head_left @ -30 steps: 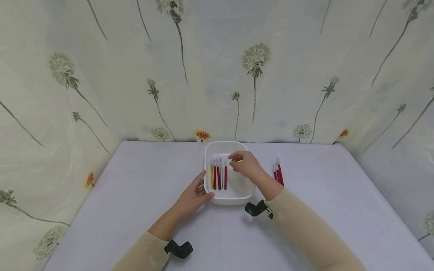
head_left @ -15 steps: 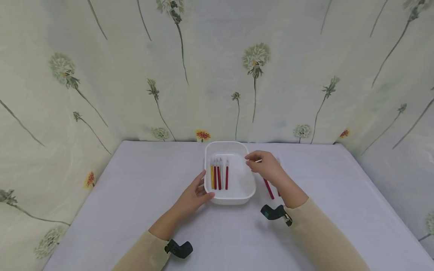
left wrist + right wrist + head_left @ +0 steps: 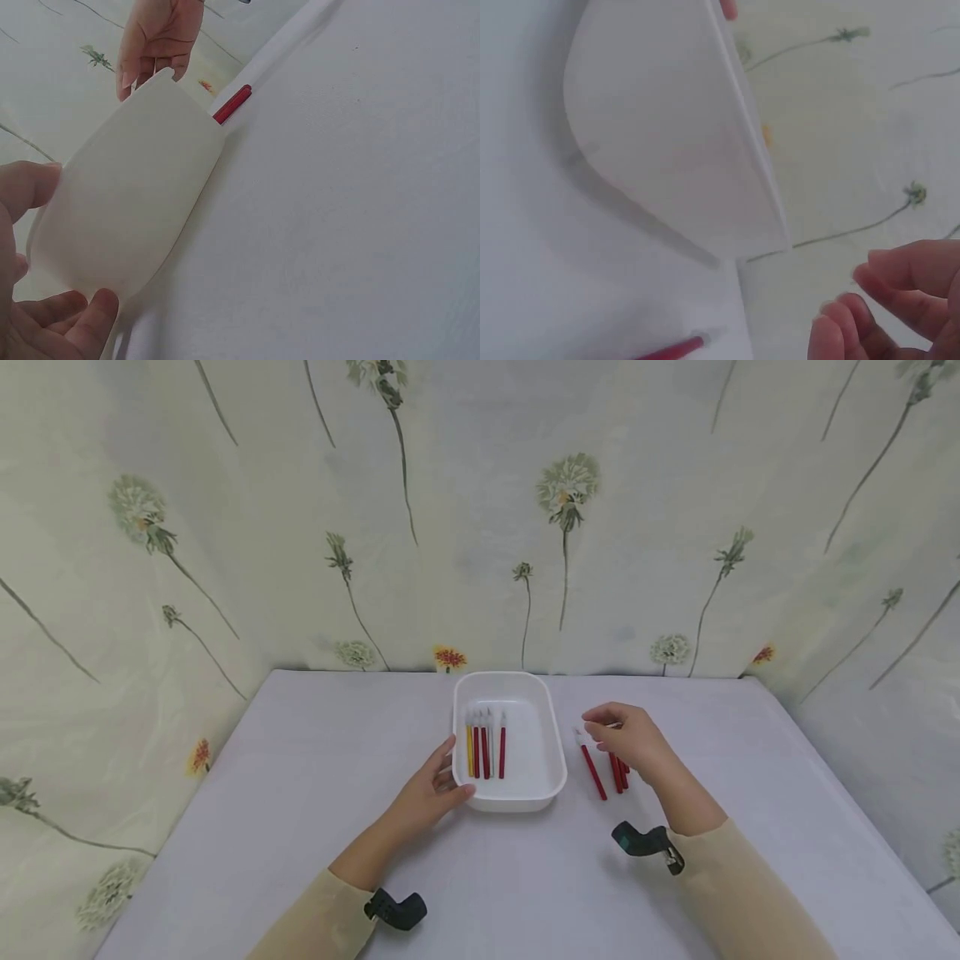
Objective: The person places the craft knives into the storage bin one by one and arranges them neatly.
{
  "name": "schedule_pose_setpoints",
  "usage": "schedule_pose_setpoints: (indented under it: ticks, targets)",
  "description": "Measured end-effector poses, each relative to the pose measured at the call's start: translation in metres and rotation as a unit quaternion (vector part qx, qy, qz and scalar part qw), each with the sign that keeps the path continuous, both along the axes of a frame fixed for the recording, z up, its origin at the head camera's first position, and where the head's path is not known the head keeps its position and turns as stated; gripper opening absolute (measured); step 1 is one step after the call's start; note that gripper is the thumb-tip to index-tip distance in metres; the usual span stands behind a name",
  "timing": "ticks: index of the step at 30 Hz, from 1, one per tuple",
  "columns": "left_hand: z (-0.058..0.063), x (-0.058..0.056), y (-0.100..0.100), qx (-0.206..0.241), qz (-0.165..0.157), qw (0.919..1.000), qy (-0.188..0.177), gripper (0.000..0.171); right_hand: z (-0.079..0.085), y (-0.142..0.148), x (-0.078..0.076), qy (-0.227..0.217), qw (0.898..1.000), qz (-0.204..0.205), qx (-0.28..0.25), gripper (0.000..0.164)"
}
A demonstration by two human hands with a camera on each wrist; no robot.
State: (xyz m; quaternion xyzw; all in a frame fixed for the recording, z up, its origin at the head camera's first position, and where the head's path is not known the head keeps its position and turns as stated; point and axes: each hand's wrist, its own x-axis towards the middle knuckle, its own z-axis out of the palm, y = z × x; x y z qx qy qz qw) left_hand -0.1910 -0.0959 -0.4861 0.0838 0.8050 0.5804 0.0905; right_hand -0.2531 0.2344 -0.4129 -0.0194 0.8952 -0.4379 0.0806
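In the head view a white plastic tray (image 3: pixel 517 805) holds several slim pen-like sticks with clear, pointed tips. One is yellow (image 3: pixel 470 753); most are red, with a red stick (image 3: pixel 502 753) lying slightly apart on the right. My left hand (image 3: pixel 422 797) grips the tray at its near left corner, fingers along the side and thumb at the front rim. My right hand (image 3: pixel 630 739), fingers bent with nothing between them, hovers over several loose red sticks right of the tray. Closest to the tray is one slanted red stick (image 3: pixel 594 772). The hand partly hides the others.
A white cloth (image 3: pixel 337 735) covers the table, and a flower-patterned curtain (image 3: pixel 465 527) hangs behind and at both sides. Each wrist carries a black camera, such as the one on the left wrist (image 3: pixel 395 912).
My right hand has moved right, out of the tray to above the loose sticks. The rightmost stick in the tray has shifted slightly right. My left hand stays on the tray.
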Motion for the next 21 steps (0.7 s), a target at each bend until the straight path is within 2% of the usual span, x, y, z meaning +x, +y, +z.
schedule_pose_setpoints:
  ticks: [7,13,21]
  targets:
    - [0.001,0.0,-0.001,0.003,-0.005,1.0,0.002,0.088,-0.013,0.02,-0.001,0.025,1.0,-0.014,0.003,0.037]
    - [0.001,-0.001,-0.002,0.001,-0.005,1.0,0.002,0.088,-0.029,0.036,-0.007,0.012,0.999,-0.037,0.013,0.037]
    - [0.002,0.0,-0.001,0.005,-0.004,1.0,-0.001,0.088,-0.042,0.048,-0.016,0.018,0.999,-0.041,0.02,0.036]
